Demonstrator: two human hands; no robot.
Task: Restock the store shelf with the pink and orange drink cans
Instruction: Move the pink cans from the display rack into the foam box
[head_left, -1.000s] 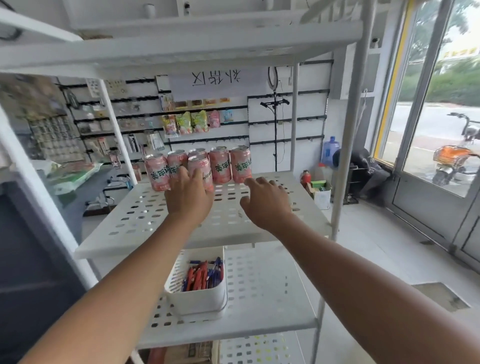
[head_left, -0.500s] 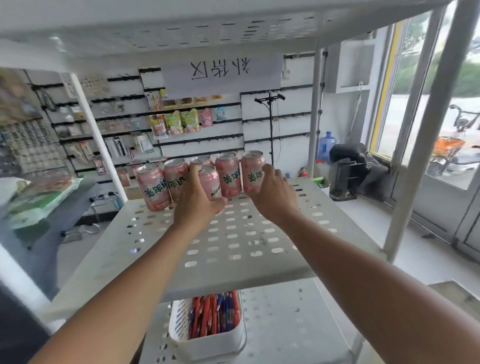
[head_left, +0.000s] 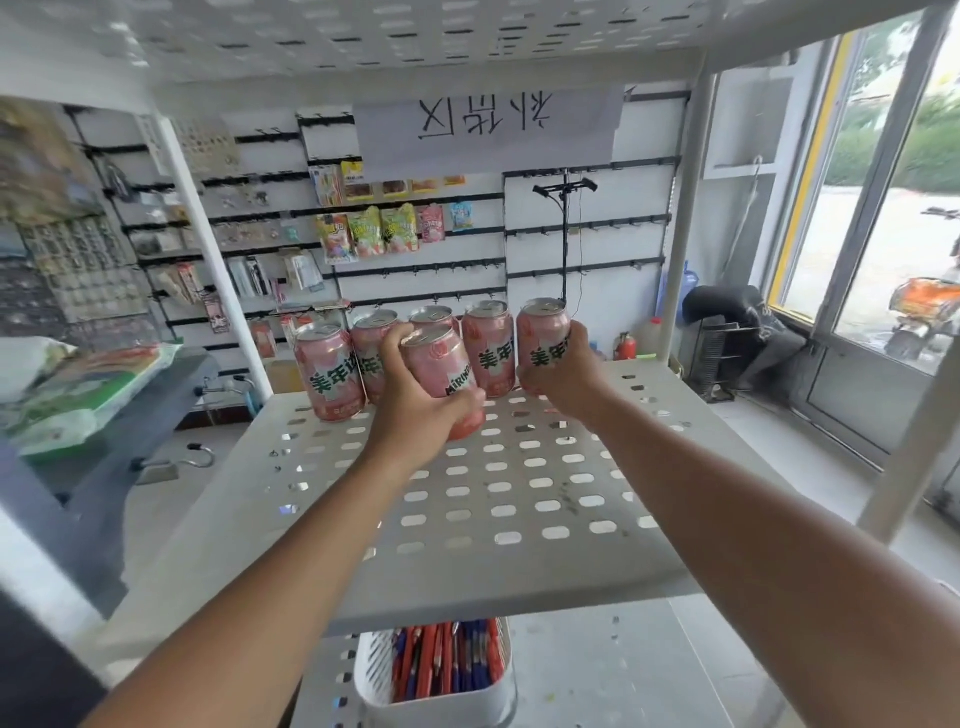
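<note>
Several pink drink cans stand at the back of a white perforated shelf (head_left: 467, 519). My left hand (head_left: 415, 410) grips the front can (head_left: 439, 364), which sits a little ahead of the row. My right hand (head_left: 563, 382) grips the rightmost can (head_left: 543, 332) from its right side. A far-left can (head_left: 327, 371) and a can (head_left: 488, 343) between my hands stand free; two more cans are partly hidden behind my left hand. No orange cans are in view.
A white basket of red and blue pens (head_left: 441, 670) sits on the lower shelf. White shelf posts (head_left: 218, 270) rise at the corners, and another perforated shelf (head_left: 415, 36) hangs overhead. A pegboard wall of snack packets (head_left: 379, 234) lies behind; glass doors (head_left: 883, 234) stand at right.
Both hands reached forward to the can row and closed round cans, left on the front can, right on the rightmost one. The camera moved closer and lower.
</note>
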